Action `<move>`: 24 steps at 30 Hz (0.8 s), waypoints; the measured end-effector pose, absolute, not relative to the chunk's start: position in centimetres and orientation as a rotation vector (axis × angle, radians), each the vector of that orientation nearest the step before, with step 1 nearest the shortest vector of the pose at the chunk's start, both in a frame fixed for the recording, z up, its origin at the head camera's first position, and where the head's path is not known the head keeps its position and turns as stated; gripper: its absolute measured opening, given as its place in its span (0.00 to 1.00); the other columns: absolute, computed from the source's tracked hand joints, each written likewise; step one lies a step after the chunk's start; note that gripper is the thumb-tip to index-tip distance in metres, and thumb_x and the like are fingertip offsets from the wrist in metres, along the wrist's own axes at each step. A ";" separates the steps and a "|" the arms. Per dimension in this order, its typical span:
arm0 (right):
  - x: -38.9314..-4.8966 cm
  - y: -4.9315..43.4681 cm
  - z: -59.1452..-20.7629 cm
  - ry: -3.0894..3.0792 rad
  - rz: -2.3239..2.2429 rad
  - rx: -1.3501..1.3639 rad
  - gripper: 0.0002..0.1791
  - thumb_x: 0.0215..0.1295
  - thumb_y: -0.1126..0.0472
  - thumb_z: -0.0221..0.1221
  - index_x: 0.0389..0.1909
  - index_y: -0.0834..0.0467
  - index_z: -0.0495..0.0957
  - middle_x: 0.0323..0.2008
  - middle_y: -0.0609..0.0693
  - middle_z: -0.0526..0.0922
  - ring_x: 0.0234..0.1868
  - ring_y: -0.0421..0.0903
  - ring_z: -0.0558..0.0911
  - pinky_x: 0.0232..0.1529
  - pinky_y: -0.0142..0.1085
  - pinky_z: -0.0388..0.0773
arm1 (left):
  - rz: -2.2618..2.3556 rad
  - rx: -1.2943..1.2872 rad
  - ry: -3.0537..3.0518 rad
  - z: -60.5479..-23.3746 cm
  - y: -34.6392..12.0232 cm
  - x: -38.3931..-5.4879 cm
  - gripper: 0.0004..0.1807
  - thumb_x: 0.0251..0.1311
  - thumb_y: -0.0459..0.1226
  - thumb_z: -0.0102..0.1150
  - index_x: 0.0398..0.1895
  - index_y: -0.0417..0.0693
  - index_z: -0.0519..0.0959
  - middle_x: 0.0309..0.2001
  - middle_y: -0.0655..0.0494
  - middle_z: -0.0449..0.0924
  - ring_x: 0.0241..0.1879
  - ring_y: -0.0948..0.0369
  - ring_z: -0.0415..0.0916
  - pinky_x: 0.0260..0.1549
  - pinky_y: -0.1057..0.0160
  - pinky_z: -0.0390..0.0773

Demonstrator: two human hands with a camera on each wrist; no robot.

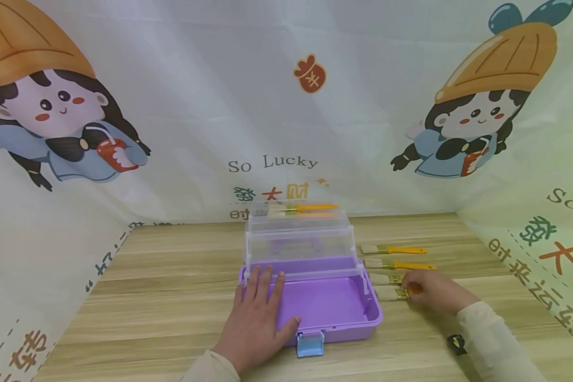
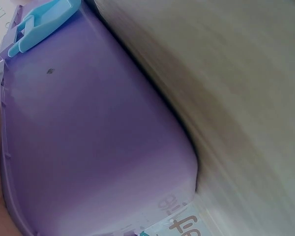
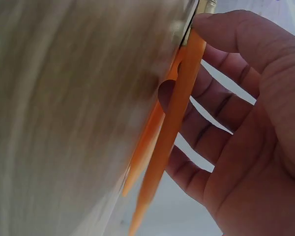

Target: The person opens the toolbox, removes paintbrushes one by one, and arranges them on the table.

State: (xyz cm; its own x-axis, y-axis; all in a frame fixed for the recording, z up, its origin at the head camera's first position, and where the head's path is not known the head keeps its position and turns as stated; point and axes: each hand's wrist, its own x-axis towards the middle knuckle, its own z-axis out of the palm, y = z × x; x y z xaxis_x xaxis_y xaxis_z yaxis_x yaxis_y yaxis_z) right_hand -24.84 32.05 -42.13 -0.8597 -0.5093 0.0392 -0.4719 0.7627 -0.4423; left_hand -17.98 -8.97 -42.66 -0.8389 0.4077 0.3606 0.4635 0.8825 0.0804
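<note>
A purple toolbox (image 1: 324, 302) stands open, its base bare inside and its blue latch (image 1: 310, 344) hanging at the front. My left hand (image 1: 258, 318) rests with spread, straight fingers over its left front rim. In the left wrist view the purple wall (image 2: 98, 123) fills much of the frame. To the right of the box, my right hand (image 1: 432, 291) pinches the nearest flat paintbrush (image 1: 393, 293) close to its metal ferrule. Its orange handle (image 3: 174, 113) runs down past my fingers in the right wrist view. Beside it lies another paintbrush (image 1: 385, 279), its handle hidden by my hand.
Two more orange-handled paintbrushes lie farther back, the rear one (image 1: 406, 250) above the other (image 1: 410, 266). Another brush (image 1: 315, 208) sits at the top of the raised clear trays (image 1: 298, 246). Behind the wooden table (image 1: 172, 297) hangs a printed cloth (image 1: 196, 106).
</note>
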 end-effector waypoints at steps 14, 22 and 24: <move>-24.9 31.9 -42.2 2.858 -0.669 -0.820 0.10 0.54 0.69 0.65 0.37 0.55 0.81 0.31 0.39 0.77 0.33 0.34 0.72 0.35 0.35 0.75 | -0.215 -0.632 -2.736 -42.7 -8.9 -18.1 0.46 0.66 0.65 0.43 0.76 0.42 0.59 0.76 0.40 0.52 0.75 0.41 0.43 0.67 0.35 0.51; -24.7 31.8 -41.3 2.852 -0.648 -0.716 0.12 0.54 0.66 0.66 0.41 0.56 0.81 0.35 0.42 0.80 0.36 0.40 0.77 0.39 0.39 0.77 | -0.221 -0.643 -2.723 -42.7 -9.0 -18.1 0.46 0.66 0.65 0.43 0.75 0.41 0.60 0.75 0.39 0.54 0.75 0.40 0.45 0.66 0.35 0.52; -24.8 31.7 -40.7 2.867 -0.644 -0.729 0.12 0.54 0.66 0.66 0.41 0.57 0.81 0.35 0.43 0.80 0.36 0.41 0.77 0.38 0.40 0.77 | -0.220 -0.644 -2.723 -42.6 -9.0 -18.1 0.46 0.66 0.65 0.43 0.75 0.40 0.60 0.75 0.39 0.54 0.75 0.40 0.45 0.66 0.35 0.52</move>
